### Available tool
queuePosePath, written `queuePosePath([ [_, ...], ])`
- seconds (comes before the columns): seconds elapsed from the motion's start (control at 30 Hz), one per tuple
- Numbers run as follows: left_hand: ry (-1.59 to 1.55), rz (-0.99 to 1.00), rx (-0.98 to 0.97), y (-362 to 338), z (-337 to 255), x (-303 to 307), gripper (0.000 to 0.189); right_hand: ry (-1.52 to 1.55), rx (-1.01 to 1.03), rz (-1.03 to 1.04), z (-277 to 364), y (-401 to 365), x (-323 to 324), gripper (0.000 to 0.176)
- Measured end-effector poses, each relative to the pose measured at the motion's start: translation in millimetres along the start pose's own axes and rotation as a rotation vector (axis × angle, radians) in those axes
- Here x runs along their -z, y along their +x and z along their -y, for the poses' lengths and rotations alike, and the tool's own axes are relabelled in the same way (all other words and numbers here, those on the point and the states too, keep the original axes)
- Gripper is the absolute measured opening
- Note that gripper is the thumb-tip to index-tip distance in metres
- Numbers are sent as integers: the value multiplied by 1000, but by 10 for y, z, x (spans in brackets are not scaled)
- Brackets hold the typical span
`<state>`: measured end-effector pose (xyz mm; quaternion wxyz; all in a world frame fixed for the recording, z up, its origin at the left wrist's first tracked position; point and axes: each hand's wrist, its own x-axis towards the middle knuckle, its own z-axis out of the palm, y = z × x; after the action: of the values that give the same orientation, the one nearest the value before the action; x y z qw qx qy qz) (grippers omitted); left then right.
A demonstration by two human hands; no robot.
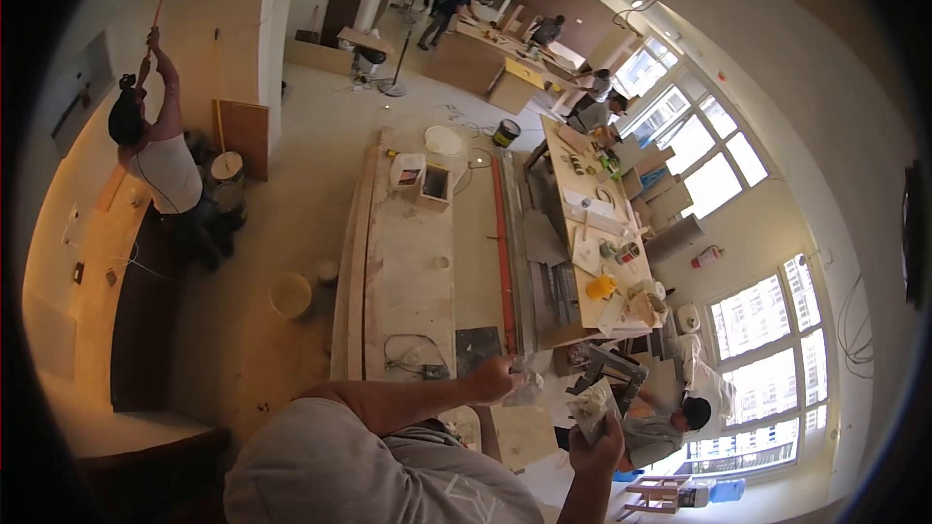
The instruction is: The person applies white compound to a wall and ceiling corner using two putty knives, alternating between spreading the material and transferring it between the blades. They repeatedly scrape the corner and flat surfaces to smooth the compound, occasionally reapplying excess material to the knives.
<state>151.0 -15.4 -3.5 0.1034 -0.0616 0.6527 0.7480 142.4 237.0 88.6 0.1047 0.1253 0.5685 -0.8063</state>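
My left hand (493, 380) is stretched out in front of my body, its fingers closed on a putty knife with a wide, pale, smeared blade (530, 369). Its handle is hidden in the fist. Lower and to the right, my right hand (600, 444) grips a flat, square putty blade (589, 409) coated with lumpy whitish paste. The two tools are a short way apart. Beneath them is a light, stained board (524, 435). A dark grey frame-like object (617, 369) stands just beyond the right-hand blade.
A long plank platform (408, 262) carries a box (434, 186) and a cable. A cluttered worktable (592, 315) stands right. One person (652, 439) is close by at right; another (167, 170) reaches up a wall at left. Buckets (290, 296) stand on the floor. Several people work farther back.
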Motion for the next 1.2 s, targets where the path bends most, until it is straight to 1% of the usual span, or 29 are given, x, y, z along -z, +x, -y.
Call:
queuePosePath([
  [0.1, 29, -101, -117, 15, 6, 108, 36, 37, -58, -42, 5, 91, -222, 35],
  [0.2, -81, -53, -32, 95, -6, 157, 36, 88, -91, -83, 62, 96, -468, 35],
  [0.23, -75, -36, -11, 115, -36, 179, 37, 0, -56, -57, 12, 171, -397, 33],
  [0.27, -71, -21, 12, 65, -205, 221, 37, -89, -25, -30, -70, 269, -239, 31],
  [0.3, -72, -13, 35, 52, -300, 238, 38, -88, -38, -18, -71, 340, -231, 30],
  [0.33, -37, -26, 6, 115, -282, 231, 38, -88, -51, -5, -70, 406, -220, 29],
  [0.4, 41, -62, -36, 260, -222, 250, 38, 100, -180, -31, -18, 410, -379, 29],
  [0.43, -10, -68, -105, 305, -202, 270, 38, 123, -183, -51, -19, 418, -471, 28],
  [0.5, -102, -34, -253, 414, -232, 309, 39, 153, -237, -21, -91, 563, -445, 31],
  [0.53, 48, -145, -344, 461, -210, 328, 38, 172, -254, -15, -119, 647, -395, 32],
  [0.57, 196, -246, -435, 513, -172, 342, 38, 163, -250, 35, -153, 724, -374, 32],
  [0.6, 340, -334, -527, 560, -156, 335, 38, 141, -218, -20, -145, 734, -543, 34],
  [0.63, 277, -266, -547, 491, -323, 379, 38, 234, -242, -9, -139, 785, -617, 33],
  [0.67, 198, -177, -558, 392, -568, 450, 38, 231, -238, 14, -136, 842, -644, 32],
  [0.7, 269, -165, -639, 360, -704, 457, 39, 184, -205, 58, -150, 887, -703, 31],
  [0.73, 332, -154, -729, 374, -782, 443, 41, 75, -135, 99, -158, 938, -734, 30],
  [0.77, 409, -120, -782, 397, -802, 391, 44, 55, -122, 95, -156, 985, -743, 29],
  [0.8, 493, -102, -839, 416, -784, 365, 48, 112, -179, 2, -37, 950, -890, 29],
  [0.83, 549, -90, -799, 424, -752, 343, 50, 172, -230, -95, 84, 909, -1034, 29],
  [0.87, 614, -90, -763, 462, -708, 322, 52, -51, -32, 54, -1, 987, -848, 30],
  [0.9, 691, -106, -824, 544, -669, 359, 56, 93, -104, 20, 87, 993, -893, 30],
  [0.93, 737, -75, -831, 639, -624, 435, 53, 237, -170, -6, 181, 1000, -939, 31],
  [1.0, 831, -23, -848, 764, -540, 598, 48, 240, -189, 32, 212, 971, -845, 31],
  [1.1, 271, -71, -398, 951, -503, 622, 38, 182, -245, 45, 158, 941, -641, 32],
  [1.13, -1, 22, -250, 997, -518, 626, 36, 155, -267, 42, 90, 899, -569, 33],
  [1.2, -531, 194, 74, 1096, -628, 655, 32, 241, -354, 51, -84, 829, -507, 33],
])
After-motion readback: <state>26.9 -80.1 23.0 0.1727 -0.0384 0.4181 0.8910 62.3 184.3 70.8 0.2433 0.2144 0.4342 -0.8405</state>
